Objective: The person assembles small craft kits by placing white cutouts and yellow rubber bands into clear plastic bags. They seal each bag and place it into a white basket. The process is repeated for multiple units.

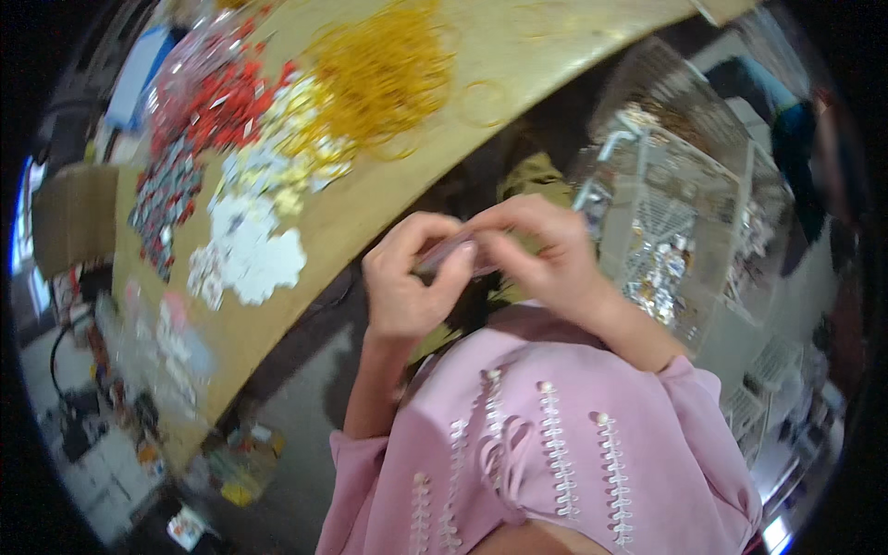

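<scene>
My left hand [407, 282] and my right hand [546, 248] meet in front of my body, just off the table's edge. Between their fingertips they pinch a small, thin, see-through pinkish piece [442, 252] that looks like a plastic bag; blur and fingers hide most of it. Both hands are closed, thumbs and forefingers pressed together. On the table to the left lie a heap of yellow rubber bands [384, 79], white cards with wavy edges [250, 254], pale yellow pieces [291, 176], red pieces [227, 102] and grey pieces [166, 199].
The pale wooden table [356, 203] slants across the left, its edge near my left arm. Clear plastic bags [157, 342] lie at its near left corner. Right of me stand plastic crates [698, 199] with small shiny packets inside. A cardboard box [74, 217] is at far left.
</scene>
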A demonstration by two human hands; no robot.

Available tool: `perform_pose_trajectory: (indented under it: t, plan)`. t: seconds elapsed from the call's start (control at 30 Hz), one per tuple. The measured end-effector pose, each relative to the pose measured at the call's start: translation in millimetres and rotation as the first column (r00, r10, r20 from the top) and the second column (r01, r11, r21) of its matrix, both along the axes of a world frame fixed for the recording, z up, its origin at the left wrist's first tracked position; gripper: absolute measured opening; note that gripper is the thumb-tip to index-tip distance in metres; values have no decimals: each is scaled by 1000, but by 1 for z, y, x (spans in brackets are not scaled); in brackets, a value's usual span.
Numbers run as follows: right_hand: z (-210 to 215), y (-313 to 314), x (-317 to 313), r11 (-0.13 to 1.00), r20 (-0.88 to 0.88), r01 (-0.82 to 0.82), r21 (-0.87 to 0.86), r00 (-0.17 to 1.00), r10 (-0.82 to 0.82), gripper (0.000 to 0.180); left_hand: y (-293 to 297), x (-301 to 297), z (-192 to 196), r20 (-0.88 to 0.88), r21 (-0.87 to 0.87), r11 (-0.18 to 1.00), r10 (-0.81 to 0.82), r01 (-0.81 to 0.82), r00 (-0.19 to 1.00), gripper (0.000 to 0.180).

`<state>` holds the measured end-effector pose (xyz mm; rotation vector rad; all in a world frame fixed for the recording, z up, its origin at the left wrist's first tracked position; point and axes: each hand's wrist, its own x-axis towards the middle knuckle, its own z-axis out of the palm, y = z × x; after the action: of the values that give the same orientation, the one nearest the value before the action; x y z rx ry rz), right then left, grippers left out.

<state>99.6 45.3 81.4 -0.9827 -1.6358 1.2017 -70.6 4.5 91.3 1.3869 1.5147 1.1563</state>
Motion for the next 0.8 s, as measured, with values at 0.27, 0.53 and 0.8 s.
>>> perform_pose_trajectory:
  t: [0.27, 0.53, 0.8]
  plan:
    - [-15, -5, 25, 992, 38, -46, 115, 998, 41, 6, -4, 23, -14, -239, 72, 991, -95, 115, 966, 9]
    - [-37, -8, 156, 867, -44, 397, -302, 902, -429, 9, 9, 63, -18, -205, 28, 913, -393, 407, 896, 9]
    - [-43, -32, 371, 411, 380, 795, 446, 248, -891, 18, 10, 53, -34, -128, -147, 923, -374, 355, 919, 5]
